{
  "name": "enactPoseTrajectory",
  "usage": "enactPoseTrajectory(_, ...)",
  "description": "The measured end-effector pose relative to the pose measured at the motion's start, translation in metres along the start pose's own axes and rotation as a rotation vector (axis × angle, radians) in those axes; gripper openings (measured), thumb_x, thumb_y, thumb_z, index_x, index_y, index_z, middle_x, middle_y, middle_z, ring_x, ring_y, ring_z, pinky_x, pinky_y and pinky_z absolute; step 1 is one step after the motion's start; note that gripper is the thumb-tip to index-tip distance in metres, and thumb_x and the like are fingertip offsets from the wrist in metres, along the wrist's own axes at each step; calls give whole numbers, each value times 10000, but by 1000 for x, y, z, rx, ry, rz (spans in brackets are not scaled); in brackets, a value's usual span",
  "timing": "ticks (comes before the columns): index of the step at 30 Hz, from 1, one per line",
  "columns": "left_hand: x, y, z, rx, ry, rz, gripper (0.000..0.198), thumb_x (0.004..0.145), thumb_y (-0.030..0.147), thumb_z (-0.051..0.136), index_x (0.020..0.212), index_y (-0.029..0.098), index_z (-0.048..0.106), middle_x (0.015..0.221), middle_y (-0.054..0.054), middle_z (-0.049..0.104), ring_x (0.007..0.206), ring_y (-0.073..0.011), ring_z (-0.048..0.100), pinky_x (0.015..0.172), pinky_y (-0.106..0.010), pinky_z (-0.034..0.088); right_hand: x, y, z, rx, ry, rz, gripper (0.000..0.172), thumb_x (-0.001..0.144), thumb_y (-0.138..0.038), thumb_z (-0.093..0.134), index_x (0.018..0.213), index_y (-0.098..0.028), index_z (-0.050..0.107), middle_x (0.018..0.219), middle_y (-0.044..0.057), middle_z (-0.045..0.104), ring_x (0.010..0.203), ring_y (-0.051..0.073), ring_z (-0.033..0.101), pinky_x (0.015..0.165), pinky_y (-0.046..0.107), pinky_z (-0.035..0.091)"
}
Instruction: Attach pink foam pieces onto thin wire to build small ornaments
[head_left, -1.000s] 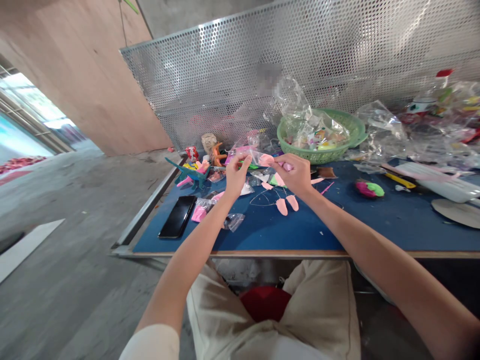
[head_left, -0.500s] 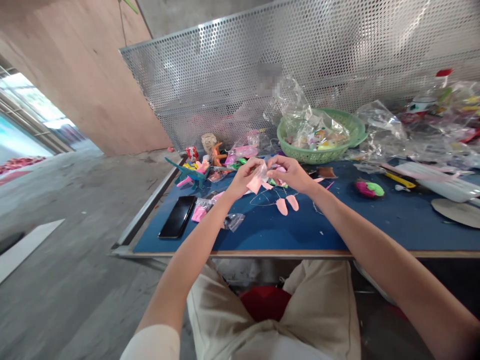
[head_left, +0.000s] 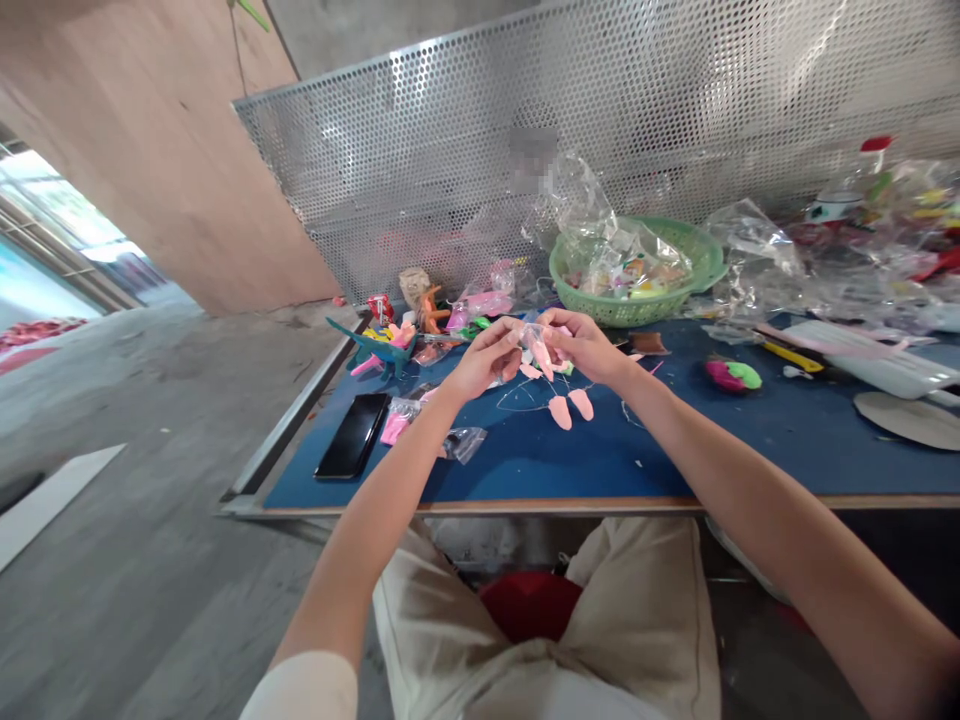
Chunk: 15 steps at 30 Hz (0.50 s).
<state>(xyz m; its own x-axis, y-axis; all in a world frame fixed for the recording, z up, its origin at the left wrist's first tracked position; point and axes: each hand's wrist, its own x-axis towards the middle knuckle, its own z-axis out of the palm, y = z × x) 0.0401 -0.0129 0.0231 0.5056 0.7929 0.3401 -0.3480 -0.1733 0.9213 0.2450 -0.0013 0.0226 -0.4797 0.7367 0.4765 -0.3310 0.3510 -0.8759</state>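
Note:
A small clear plastic bag with soft pink clay (head_left: 541, 354) is held up over the table between my two hands. My left hand (head_left: 486, 360) is closed, its thumb and fingertips pinching the bag's left edge. My right hand (head_left: 583, 346) grips the other side, fingers curled round it. Just below, two flat pink oval pieces (head_left: 560, 412) lie on the blue table top (head_left: 570, 470), with thin wires (head_left: 517, 402) beside them. Left of these rest a bag of brighter pink clay (head_left: 395, 425) and a crumpled clear bag (head_left: 466, 443).
A black phone (head_left: 352, 436) lies at the left. Behind my hands stands a green basket (head_left: 626, 308) of bags. To the right are a pink-and-green clay lump (head_left: 733, 376), a yellow cutter (head_left: 792, 356) and piled clear plastic (head_left: 765, 260). A perforated metal panel (head_left: 450, 150) closes the back.
The pink clay bag has turned from my left fingers toward my right hand, and now hangs more upright between them. The view has shifted slightly.

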Motion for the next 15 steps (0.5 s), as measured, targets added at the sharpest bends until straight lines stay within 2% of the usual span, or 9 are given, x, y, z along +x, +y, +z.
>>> enactPoseTrajectory(2, 0, 0, 3, -33, 22, -5, 320, 844, 470, 822, 931, 221, 642, 671, 47, 571, 415, -50, 411, 402, -216, 288, 0, -1, 3, 26, -3, 21, 470, 788, -592, 848, 843, -213, 575, 556, -83, 486, 465, 69, 369, 444, 214, 301)
enactPoseTrajectory(5, 0, 1, 7, -39, 40, -6, 347, 830, 494, 827, 921, 198, 671, 667, 30, 573, 462, -57, 443, 436, -217, 331, -1, -1, 5, 71, -18, 40, 467, 803, -595, 835, 833, -209, 574, 535, -87, 455, 462, 74, 381, 446, 218, 294)
enactPoseTrajectory(10, -3, 1, 12, -27, -53, -81, 378, 765, 497, 887, 894, 173, 742, 606, 40, 499, 503, -54, 408, 510, -224, 381, -1, 4, 4, 50, -15, 73, 491, 812, -636, 808, 826, -204, 575, 534, -89, 421, 465, 72, 331, 449, 225, 262)
enactPoseTrajectory(13, -2, -4, 11, 22, 5, -27, 338, 721, 444, 926, 814, 168, 755, 630, 30, 537, 509, -42, 422, 517, -218, 375, 0, 7, 6, -6, 22, 91, 500, 796, -655, 810, 856, -212, 585, 600, -72, 468, 488, 77, 355, 452, 231, 290)
enactPoseTrajectory(15, 1, -6, 8, 56, 94, 32, 331, 739, 461, 908, 808, 173, 763, 606, 26, 553, 510, -54, 465, 508, -216, 374, 1, 8, 6, -51, 120, 67, 505, 801, -686, 785, 922, -229, 607, 680, -53, 538, 479, 77, 371, 433, 241, 305)
